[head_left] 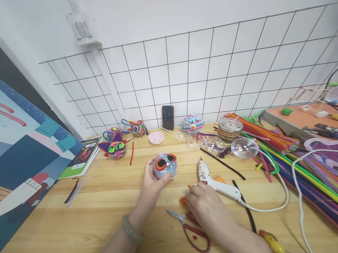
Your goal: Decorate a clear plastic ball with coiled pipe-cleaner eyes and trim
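Observation:
My left hand (150, 182) is closed around a pale blue ball wrapped in pipe cleaner (164, 166), which has two round eyes of orange and black. It holds the ball just above the wooden table (76, 224). My right hand (203, 205) rests on the table with its fingers curled down over a small orange piece (182, 201); whether it grips the piece is hidden. A white glue gun (215, 180) lies just beyond that hand. Red-handled scissors (190, 229) lie at its near left side.
Finished pipe-cleaner balls (115, 146) and a phone (168, 117) stand along the wire grid wall (211, 69). Clear plastic half-shells (243, 147) and a wire spool (229, 129) sit beyond the glue gun. A big pile of pipe cleaners (319, 175) fills the right side. A painted board (15, 158) leans at the left.

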Demonstrator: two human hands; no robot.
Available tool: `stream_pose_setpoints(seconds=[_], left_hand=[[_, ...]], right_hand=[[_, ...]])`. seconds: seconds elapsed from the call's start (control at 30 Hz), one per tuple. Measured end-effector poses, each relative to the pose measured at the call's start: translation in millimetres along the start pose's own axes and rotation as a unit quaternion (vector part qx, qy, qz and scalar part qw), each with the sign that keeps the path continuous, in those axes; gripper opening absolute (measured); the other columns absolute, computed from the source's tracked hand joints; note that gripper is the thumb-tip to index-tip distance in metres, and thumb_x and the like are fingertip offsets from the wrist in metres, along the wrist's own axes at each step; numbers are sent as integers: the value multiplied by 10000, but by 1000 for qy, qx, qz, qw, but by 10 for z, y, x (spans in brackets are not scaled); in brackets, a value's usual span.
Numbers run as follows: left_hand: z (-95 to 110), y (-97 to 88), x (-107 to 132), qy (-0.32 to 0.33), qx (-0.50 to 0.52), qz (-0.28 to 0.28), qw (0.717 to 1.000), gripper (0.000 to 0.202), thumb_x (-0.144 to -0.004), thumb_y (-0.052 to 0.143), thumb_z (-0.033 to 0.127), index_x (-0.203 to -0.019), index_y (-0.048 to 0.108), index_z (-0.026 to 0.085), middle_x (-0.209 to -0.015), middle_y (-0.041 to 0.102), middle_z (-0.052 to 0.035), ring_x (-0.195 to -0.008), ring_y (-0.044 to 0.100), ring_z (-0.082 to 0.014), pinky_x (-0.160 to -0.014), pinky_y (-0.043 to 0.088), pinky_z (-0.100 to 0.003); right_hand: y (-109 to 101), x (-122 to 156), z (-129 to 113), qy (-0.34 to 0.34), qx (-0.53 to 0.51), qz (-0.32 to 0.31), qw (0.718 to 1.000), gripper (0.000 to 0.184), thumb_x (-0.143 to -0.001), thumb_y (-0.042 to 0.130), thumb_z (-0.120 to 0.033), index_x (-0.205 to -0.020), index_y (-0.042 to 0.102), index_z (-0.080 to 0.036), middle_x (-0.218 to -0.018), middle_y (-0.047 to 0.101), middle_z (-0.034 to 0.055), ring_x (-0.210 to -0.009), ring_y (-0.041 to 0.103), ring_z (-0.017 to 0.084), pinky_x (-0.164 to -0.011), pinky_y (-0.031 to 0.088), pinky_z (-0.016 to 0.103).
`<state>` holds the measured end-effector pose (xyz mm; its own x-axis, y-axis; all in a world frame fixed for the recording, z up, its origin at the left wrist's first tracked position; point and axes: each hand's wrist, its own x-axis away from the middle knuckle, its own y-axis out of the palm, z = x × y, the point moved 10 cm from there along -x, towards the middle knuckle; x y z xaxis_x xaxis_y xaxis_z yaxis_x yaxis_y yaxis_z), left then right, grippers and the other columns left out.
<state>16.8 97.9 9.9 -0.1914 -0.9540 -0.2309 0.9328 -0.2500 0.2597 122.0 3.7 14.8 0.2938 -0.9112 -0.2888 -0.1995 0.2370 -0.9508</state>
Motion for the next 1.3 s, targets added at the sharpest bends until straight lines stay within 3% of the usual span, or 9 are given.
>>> stream_pose_setpoints(seconds=[0.13,0.27,0.33,0.47,0.6,0.73,0.83,1.03,1.3], left_hand=[[6,-28,1,-6,6,10,1000,599,-642,748,298,-1140,424,221,-1254,507,-94,-1155,502,-244,-979,396,-386],[26,-70,-9,3,17,19,1000,585,-640,745,290,-1135,441,221,-1252,513,-88,-1158,499,-242,-973,402,-375],[26,-93,-16,6,18,24,1000,571,-644,739,287,-1134,453,222,-1240,525,-83,-1161,497,-241,-972,403,-371],[0,-129,-30,4,27,29,999,554,-660,727,286,-1140,458,224,-1236,529,-81,-1157,498,-239,-960,414,-369],[-35,-145,-33,-12,46,32,998,543,-672,717,293,-1141,451,236,-1259,513,-73,-1164,492,-230,-959,417,-367],[-47,-146,-27,-37,60,42,997,526,-675,713,298,-1128,451,241,-1252,508,-68,-1129,511,-225,-937,438,-380],[-43,-145,-25,-47,64,47,996,519,-671,713,304,-1117,454,239,-1244,508,-69,-1108,521,-230,-884,476,-372],[-82,-136,-21,-61,67,38,995,523,-685,707,314,-1136,451,239,-1255,491,-83,-1071,533,-238,-734,528,-311],[-88,-95,-19,-63,84,23,994,535,-679,714,316,-1146,464,248,-1226,511,-66,-1070,540,-233,-828,508,-384]], right_hand=[[-154,3,125,4,-28,38,999,154,-843,541,-103,-804,666,-184,-760,630,53,-753,549,203,-684,387,309],[-362,11,489,52,-23,58,997,194,-885,472,-172,-961,650,-177,-834,669,77,-800,587,223,-729,415,329],[-372,44,732,104,14,33,994,196,-869,485,-211,-984,637,-164,-880,674,100,-828,603,246,-735,428,347],[-241,184,1078,192,86,-46,976,409,-823,516,-224,-1202,512,-70,-942,668,177,-873,623,293,-712,443,362],[-63,261,1088,200,114,-117,966,349,-790,469,-92,-1128,551,-61,-841,672,165,-789,644,279,-624,433,328],[-51,250,1030,211,144,-115,960,369,-757,430,3,-1076,587,-98,-815,668,157,-767,642,286,-601,416,333],[-62,210,953,192,157,-95,964,387,-766,436,0,-1095,587,-136,-859,655,158,-795,626,302,-621,407,354],[-34,180,973,196,143,-88,966,257,-774,455,-46,-914,644,-149,-831,625,155,-772,611,304,-622,384,353],[-34,163,1110,204,85,-85,971,270,-769,476,-85,-1001,590,-163,-791,589,104,-758,614,244,-654,405,307]])
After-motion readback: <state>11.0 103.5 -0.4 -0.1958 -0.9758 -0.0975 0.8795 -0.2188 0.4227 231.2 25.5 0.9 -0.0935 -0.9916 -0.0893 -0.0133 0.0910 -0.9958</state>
